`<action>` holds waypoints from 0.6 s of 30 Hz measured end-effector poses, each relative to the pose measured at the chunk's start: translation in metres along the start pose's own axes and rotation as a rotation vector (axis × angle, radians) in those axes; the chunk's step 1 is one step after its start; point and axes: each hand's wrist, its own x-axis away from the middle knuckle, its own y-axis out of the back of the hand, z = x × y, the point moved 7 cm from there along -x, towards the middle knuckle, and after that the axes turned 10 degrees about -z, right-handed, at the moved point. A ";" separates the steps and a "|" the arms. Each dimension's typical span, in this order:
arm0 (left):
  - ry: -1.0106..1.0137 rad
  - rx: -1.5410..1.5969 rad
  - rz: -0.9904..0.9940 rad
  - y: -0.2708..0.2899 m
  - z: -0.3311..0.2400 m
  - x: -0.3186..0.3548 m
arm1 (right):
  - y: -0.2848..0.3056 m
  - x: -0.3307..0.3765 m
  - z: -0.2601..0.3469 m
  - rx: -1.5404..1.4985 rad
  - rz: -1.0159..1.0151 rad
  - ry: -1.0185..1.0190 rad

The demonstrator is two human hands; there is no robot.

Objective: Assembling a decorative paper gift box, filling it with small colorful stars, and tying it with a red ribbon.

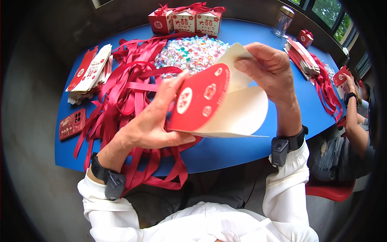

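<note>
Between my hands, above the table, is a red and cream paper gift box, partly opened out with its rounded flaps spread. My left hand grips its red lower left side, thumb below and fingers behind. At the upper right, my right hand pinches a cream flap between thumb and fingers. Red ribbons lie in a tangled heap behind and below my left hand, some hanging over the near table edge. Past the box spreads a pile of clear and coloured wrapped candies.
On the blue table stand finished ribbon-tied boxes at the back and a lidded clear bottle. Flat box blanks and a red phone lie at the left, more blanks at the right. A co-worker's hand holds a red box there.
</note>
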 end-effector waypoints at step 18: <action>0.168 -0.291 0.185 -0.023 0.031 -0.001 | -0.015 0.004 -0.018 0.111 0.097 0.014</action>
